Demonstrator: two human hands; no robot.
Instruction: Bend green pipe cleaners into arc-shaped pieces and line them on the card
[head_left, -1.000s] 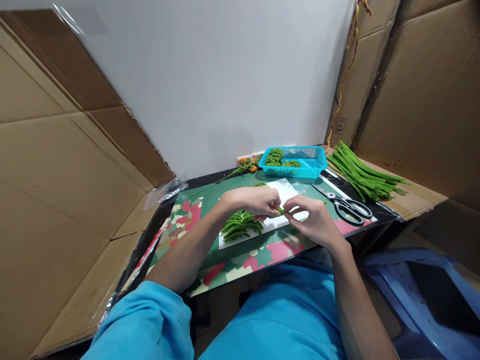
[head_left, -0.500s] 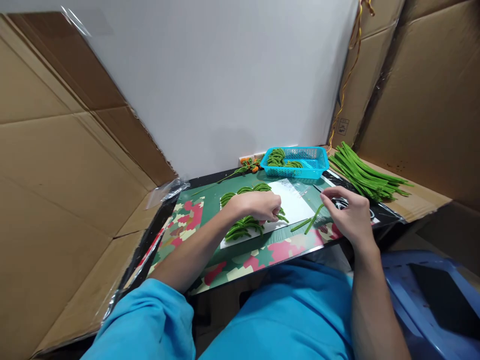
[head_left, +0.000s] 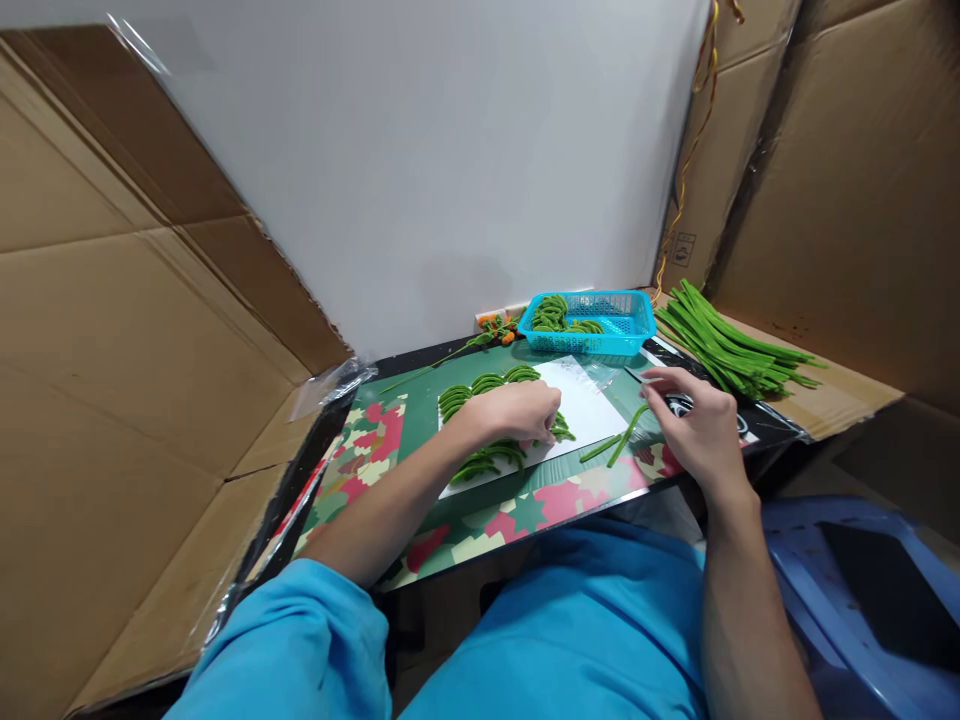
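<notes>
My left hand (head_left: 521, 412) is closed in a pinch over the white sheet (head_left: 589, 405), its fingertips at a short green chenille stem piece (head_left: 561, 429). Rows of curved green pieces (head_left: 487, 462) lie on the sheet around it, partly hidden by the hand and forearm. At the right, my right hand (head_left: 697, 425) is bent with thumb and index fingertips close together; what they hold, if anything, I cannot make out. A thin pointed metal tip (head_left: 632, 375) shows just beyond those fingertips. Loose green stem lengths (head_left: 627, 438) lie below them on the mat.
A blue plastic basket (head_left: 589, 343) holding green pieces stands at the back. Right of it lies a bundle of long green stems (head_left: 731, 345) on cardboard. An orange-flowered stem (head_left: 496, 330) rests at the back edge. Cardboard walls (head_left: 142, 400) flank the table; a blue stool (head_left: 840, 580) stands right.
My left hand has shifted very slightly over the green pieces, still pinched. The right hand keeps its place; the whole view has moved a little.
</notes>
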